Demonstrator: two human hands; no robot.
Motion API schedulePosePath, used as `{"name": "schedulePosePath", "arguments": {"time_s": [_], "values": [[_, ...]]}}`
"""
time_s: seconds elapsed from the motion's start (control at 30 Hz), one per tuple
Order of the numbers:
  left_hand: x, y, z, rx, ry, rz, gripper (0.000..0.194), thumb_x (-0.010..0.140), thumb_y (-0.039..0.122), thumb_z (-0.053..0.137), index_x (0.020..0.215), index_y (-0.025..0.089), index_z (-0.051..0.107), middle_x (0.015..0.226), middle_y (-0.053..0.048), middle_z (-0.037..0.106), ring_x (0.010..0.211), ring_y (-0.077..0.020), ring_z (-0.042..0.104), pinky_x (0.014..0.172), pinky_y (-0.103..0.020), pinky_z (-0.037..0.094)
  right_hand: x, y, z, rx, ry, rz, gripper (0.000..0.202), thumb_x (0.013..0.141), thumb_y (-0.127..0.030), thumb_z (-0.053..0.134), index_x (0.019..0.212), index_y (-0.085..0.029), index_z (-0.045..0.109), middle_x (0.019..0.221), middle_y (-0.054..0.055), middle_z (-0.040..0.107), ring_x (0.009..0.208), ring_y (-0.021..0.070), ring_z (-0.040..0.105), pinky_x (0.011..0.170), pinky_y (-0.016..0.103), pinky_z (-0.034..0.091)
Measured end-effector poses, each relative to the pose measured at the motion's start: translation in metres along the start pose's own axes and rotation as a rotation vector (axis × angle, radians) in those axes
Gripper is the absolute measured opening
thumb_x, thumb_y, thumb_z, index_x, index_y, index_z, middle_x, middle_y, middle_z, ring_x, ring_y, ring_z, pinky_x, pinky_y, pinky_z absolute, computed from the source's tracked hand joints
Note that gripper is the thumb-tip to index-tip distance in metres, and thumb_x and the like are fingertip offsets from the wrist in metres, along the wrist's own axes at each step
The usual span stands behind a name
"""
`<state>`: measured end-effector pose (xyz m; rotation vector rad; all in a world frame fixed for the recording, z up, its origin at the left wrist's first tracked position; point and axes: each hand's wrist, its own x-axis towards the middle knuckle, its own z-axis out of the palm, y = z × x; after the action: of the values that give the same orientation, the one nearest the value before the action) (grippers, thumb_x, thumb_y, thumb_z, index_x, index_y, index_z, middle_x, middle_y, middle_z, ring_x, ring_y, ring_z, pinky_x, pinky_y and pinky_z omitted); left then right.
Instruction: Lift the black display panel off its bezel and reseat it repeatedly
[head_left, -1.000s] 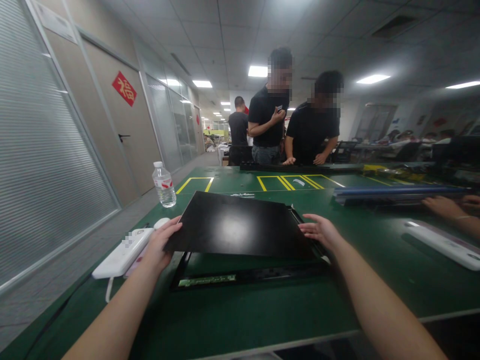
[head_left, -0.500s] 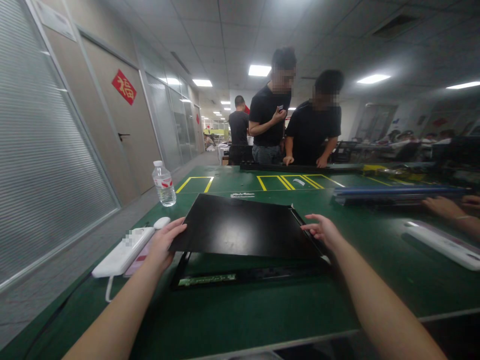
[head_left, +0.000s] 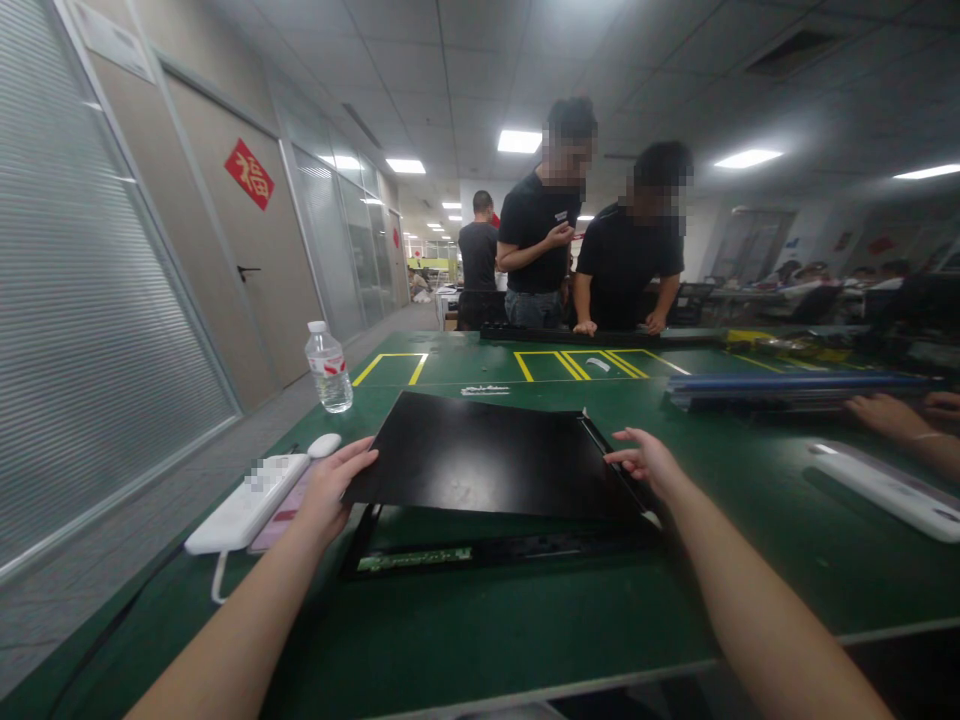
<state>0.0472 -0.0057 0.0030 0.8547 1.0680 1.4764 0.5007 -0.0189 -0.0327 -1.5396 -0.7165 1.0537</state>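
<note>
A thin, glossy black panel [head_left: 480, 455] is tilted over a black rectangular frame [head_left: 525, 548], its left side raised. Along the frame's near side shows a strip of green circuit board [head_left: 412, 560]. My left hand [head_left: 337, 488] is closed on the panel's left edge, thumb on top and the other fingers mostly hidden below. At the opposite side, my right hand [head_left: 646, 463] has its fingertips on the frame's right bar, beside the panel's edge. Its fingers are partly curled, and the thumb is hidden.
On the green table [head_left: 525, 640], a white power strip [head_left: 247, 505], a white mouse [head_left: 325, 445] and a water bottle [head_left: 328, 370] lie to the left. At right are a long white device [head_left: 885, 490], blue bars [head_left: 795, 383] and another person's hand [head_left: 889, 412]. Two people stand opposite.
The panel and both my hands have shifted very slightly; the hold looks the same. Across the table, the person at right has moved a hand slightly to the right.
</note>
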Motion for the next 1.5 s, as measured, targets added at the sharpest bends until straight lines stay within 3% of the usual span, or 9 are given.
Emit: {"name": "schedulePosePath", "arguments": {"time_s": [0.53, 1.2, 1.5], "values": [[0.0051, -0.0063, -0.0044, 0.042, -0.04, -0.021, 0.028, 0.065, 0.004, 0.075, 0.093, 0.009, 0.075, 0.078, -0.01, 0.079, 0.059, -0.0165, 0.072, 0.054, -0.02, 0.056, 0.0063, 0.0039, -0.0035, -0.014, 0.002, -0.007, 0.032, 0.094, -0.036, 0.04, 0.114, -0.015, 0.054, 0.064, 0.013, 0.071, 0.038, 0.0097, 0.037, 0.035, 0.016, 0.02], [0.0047, -0.0068, -0.0037, 0.057, -0.046, -0.024, 0.025, 0.062, 0.006, 0.077, 0.086, 0.013, 0.076, 0.074, -0.007, 0.078, 0.056, -0.0155, 0.07, 0.053, -0.02, 0.056, -0.0004, -0.0005, -0.0015, -0.025, 0.029, -0.013, 0.027, 0.093, -0.035, 0.043, 0.108, -0.014, 0.054, 0.065, 0.015, 0.07, 0.039, 0.0098, 0.035, 0.036, 0.017, 0.02], [0.0029, -0.006, -0.0017, 0.082, -0.069, -0.032, 0.026, 0.063, 0.007, 0.077, 0.088, 0.011, 0.076, 0.081, -0.011, 0.08, 0.062, -0.0193, 0.073, 0.057, -0.023, 0.058, 0.0052, 0.0029, -0.0051, -0.029, 0.023, -0.027, 0.028, 0.093, -0.036, 0.043, 0.107, -0.015, 0.056, 0.066, 0.014, 0.071, 0.039, 0.0105, 0.036, 0.036, 0.018, 0.021]]}}
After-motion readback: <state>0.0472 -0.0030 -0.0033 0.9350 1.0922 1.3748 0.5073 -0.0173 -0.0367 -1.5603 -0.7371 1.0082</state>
